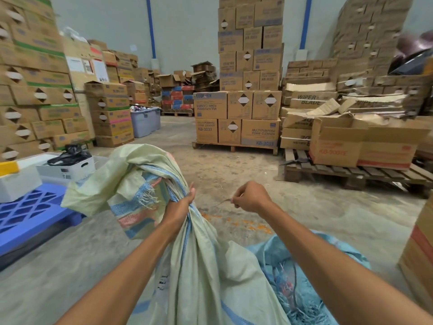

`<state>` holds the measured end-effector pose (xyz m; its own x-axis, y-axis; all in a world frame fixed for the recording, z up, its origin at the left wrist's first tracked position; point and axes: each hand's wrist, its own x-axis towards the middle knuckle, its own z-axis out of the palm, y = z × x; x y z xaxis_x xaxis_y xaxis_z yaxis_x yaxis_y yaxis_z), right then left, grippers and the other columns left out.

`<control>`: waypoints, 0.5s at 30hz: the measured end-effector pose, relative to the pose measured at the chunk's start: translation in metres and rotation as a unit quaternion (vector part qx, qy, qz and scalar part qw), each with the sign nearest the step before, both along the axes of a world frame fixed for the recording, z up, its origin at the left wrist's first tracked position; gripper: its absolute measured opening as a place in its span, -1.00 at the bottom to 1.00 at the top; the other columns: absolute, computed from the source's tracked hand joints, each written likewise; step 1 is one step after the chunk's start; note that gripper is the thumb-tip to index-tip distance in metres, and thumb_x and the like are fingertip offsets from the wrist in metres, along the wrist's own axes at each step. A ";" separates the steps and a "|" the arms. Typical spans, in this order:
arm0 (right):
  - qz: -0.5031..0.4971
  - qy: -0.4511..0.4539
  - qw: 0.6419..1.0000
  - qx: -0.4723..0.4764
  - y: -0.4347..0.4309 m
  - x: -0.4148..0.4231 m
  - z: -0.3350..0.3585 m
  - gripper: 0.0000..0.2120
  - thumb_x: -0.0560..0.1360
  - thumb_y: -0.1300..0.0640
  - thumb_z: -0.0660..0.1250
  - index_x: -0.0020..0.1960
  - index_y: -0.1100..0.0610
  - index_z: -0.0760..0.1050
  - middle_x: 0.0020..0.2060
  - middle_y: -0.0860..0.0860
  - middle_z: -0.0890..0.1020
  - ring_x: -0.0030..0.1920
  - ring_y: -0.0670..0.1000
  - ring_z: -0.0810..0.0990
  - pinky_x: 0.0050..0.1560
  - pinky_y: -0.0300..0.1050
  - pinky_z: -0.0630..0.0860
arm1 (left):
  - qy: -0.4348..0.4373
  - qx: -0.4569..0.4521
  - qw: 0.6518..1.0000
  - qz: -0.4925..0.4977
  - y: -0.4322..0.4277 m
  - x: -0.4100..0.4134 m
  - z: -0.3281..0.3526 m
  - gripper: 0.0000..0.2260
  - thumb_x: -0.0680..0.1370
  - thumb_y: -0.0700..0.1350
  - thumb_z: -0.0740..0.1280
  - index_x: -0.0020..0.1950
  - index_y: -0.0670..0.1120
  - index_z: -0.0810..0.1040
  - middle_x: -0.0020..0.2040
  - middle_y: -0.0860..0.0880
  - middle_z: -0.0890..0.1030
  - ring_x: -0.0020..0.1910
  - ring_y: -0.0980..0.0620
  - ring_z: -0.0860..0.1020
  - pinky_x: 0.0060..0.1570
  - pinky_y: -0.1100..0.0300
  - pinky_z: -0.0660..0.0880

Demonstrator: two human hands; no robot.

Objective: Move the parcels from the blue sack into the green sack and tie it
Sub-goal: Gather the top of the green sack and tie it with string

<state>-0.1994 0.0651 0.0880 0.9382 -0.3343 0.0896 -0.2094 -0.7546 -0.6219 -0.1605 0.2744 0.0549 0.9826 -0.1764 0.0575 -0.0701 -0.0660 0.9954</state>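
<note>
The pale green woven sack [206,273] with blue and pink stripes stands in front of me, full below, its mouth gathered into a neck. My left hand [180,205] grips that neck, and the loose top of the sack flops over to the left. My right hand [251,198] pinches a thin string [222,202] that runs from the neck out to the right. The blue sack [300,277] lies slumped on the floor at the lower right, its frayed edge showing. No parcels are visible.
A blue plastic pallet [30,216] with white bins lies at left. Wooden pallets [351,174] bearing cardboard boxes stand ahead and at right. Tall box stacks line the left side, and a carton [419,254] stands at far right. Concrete floor stretches ahead.
</note>
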 end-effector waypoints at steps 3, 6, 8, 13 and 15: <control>0.091 -0.030 0.995 -0.028 0.032 0.012 0.003 -0.86 0.50 -0.02 0.48 -0.18 0.01 0.68 -0.36 -0.12 0.63 -0.33 -0.14 0.54 -0.33 -0.20 0.48 | -0.010 0.059 0.997 0.046 0.007 -0.004 0.003 -0.45 0.50 0.25 0.37 0.38 -0.02 0.51 0.26 0.05 0.55 0.27 0.02 0.51 0.23 0.19 0.38; 0.150 -0.065 0.986 -0.020 0.055 0.021 0.009 -0.87 0.51 -0.04 0.47 -0.12 0.01 0.69 -0.31 -0.09 0.64 -0.30 -0.14 0.55 -0.28 -0.20 0.47 | -0.048 0.075 0.996 0.032 0.013 -0.006 0.008 -0.56 0.52 0.22 0.36 0.24 -0.05 0.60 0.12 0.07 0.60 0.11 0.08 0.54 0.10 0.24 0.35; 0.165 -0.068 0.984 -0.019 0.065 0.027 0.009 -0.87 0.51 -0.03 0.47 -0.10 0.02 0.70 -0.24 -0.06 0.69 -0.26 -0.14 0.59 -0.25 -0.21 0.50 | -0.066 0.075 0.994 0.046 0.016 -0.004 0.009 -0.59 0.52 0.21 0.36 0.17 -0.08 0.61 0.08 0.05 0.63 0.09 0.05 0.57 0.08 0.23 0.36; 0.149 -0.083 0.985 -0.021 0.067 0.027 0.005 -0.87 0.52 0.07 0.45 -0.07 0.11 0.73 -0.33 -0.08 0.64 -0.34 -0.20 0.50 -0.29 -0.25 0.41 | -0.113 0.167 0.974 0.104 0.019 0.009 0.007 -0.35 0.43 0.44 0.27 0.30 -0.02 0.50 0.19 0.04 0.55 0.21 0.01 0.51 0.23 0.11 0.39; 0.135 -0.084 0.987 -0.013 0.063 0.023 0.004 -0.86 0.53 0.10 0.42 -0.09 0.13 0.73 -0.38 -0.09 0.61 -0.38 -0.20 0.48 -0.36 -0.30 0.36 | -0.119 0.277 0.946 0.121 0.020 0.013 0.011 -0.16 0.34 0.60 0.12 0.31 -0.01 0.50 0.24 -0.02 0.56 0.25 -0.12 0.53 0.27 0.01 0.42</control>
